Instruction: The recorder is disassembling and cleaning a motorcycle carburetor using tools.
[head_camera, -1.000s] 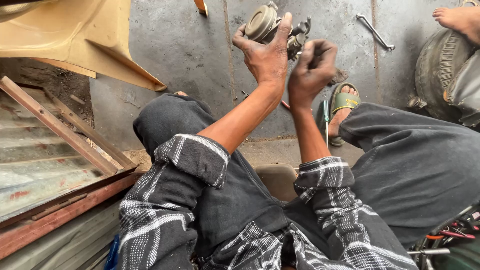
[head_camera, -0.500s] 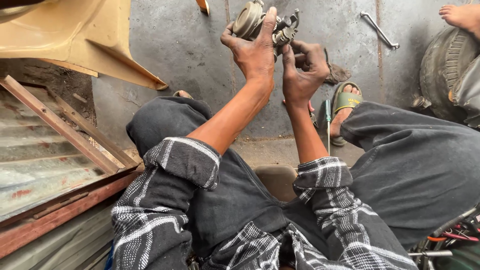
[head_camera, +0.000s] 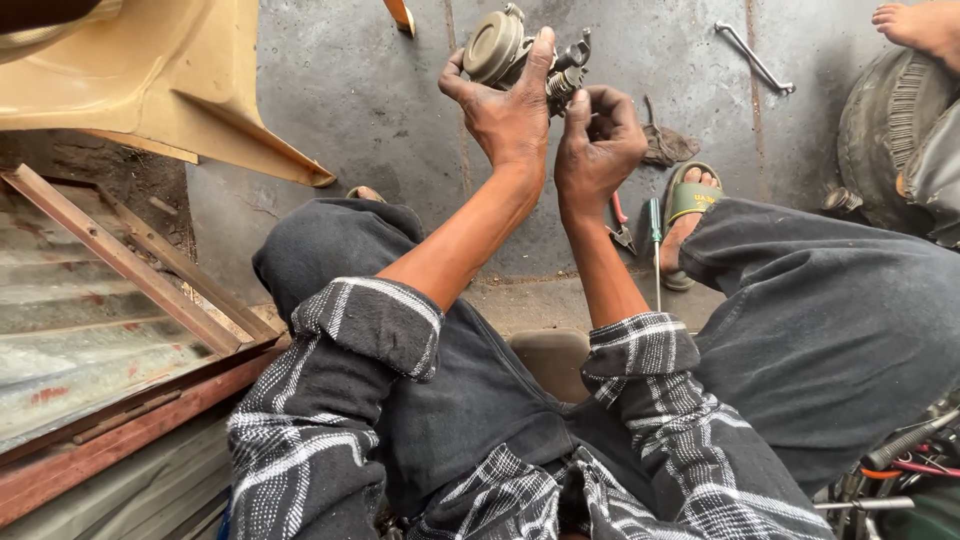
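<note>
Both hands have lifted a bit higher than a moment ago, and the metal part (head_camera: 520, 50) now sits near the top of the view, held up in the air above the concrete floor (head_camera: 330, 110).

It is a small grey piece with a round cap on its left side and a springy, screw-like bit on its right. The left hand (head_camera: 510, 110) is wrapped around it from below, thumb on one side and fingers (head_camera: 540, 50) clenched over the top. The right hand (head_camera: 598, 140) sits just beside it, with its fingertips pinching at the small bits on the right end.

I think a tiny spring or screw could pop loose and fall, because nothing is under it but the floor. The part could also slip if the left grip gets loose.

Both arms reach forward from the checked sleeves (head_camera: 370, 320), elbows bent, over the knees. Pliers (head_camera: 620, 225) and a screwdriver (head_camera: 656, 245) lie on the floor near a green sandal (head_camera: 692, 200).
</note>
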